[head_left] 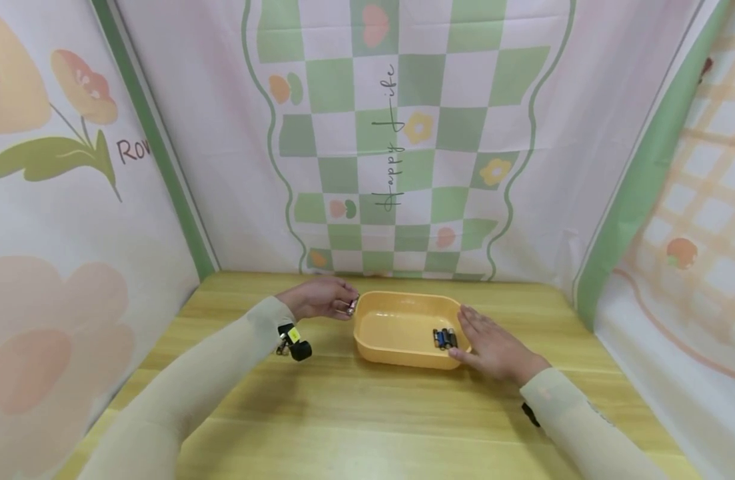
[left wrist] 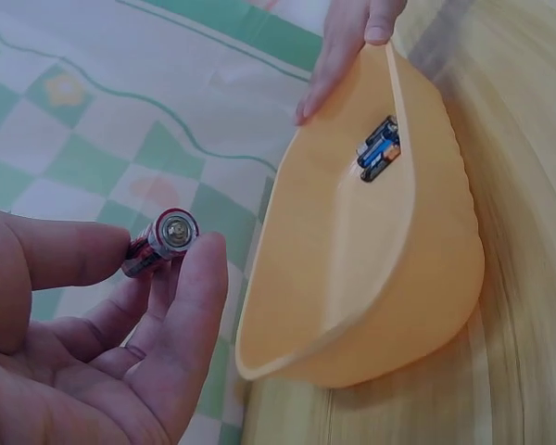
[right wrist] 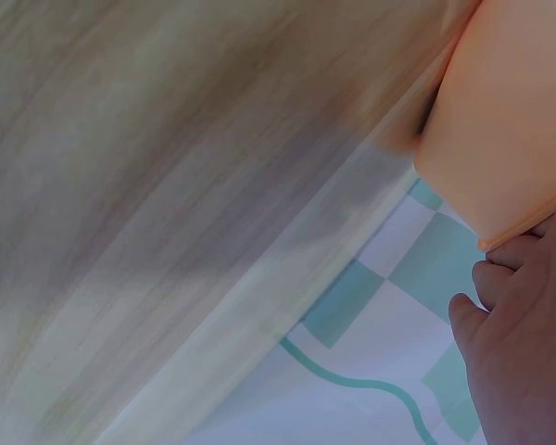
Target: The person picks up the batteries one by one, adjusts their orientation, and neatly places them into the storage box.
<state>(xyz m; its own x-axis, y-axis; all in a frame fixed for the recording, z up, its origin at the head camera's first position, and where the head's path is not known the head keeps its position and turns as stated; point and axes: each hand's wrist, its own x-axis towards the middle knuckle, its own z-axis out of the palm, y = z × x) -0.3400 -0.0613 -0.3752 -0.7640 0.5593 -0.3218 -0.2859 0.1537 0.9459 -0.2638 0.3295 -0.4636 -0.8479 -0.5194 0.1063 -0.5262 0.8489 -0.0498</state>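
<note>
Far left, white fabric [head_left: 133, 220] with big peach flowers and a green band down the edge. Next along, a cream sleeve [head_left: 223, 360] with a chunky black gadget [head_left: 301, 351] and yellow tag at the wrist. Then the left hand [head_left: 325, 299], thumb and fingers pinched around one small battery [left wrist: 148, 255], red and silver, round metal end toward the left wrist camera. Held up just beside the left end of a yellow-orange bin [head_left: 394, 327]; hard to tell if touching the rim.

Middle: the bin, on a wood-grain desk [head_left: 367, 420], with a green-and-white checked hanging [head_left: 385, 133] behind, "Happy Life" printed sideways down it. Inside, over toward the right end, a little huddle of dark and blue batteries [head_left: 445, 339] lying side by side, too small to count for sure.

Right side: the right hand [head_left: 493, 347], spread pretty wide against the bin's right end, fingers fairly straight, thumb over at the near rim. After that, another cream sleeve [head_left: 565, 407], then a green-edged cloth [head_left: 709, 213] with orange plaid.
</note>
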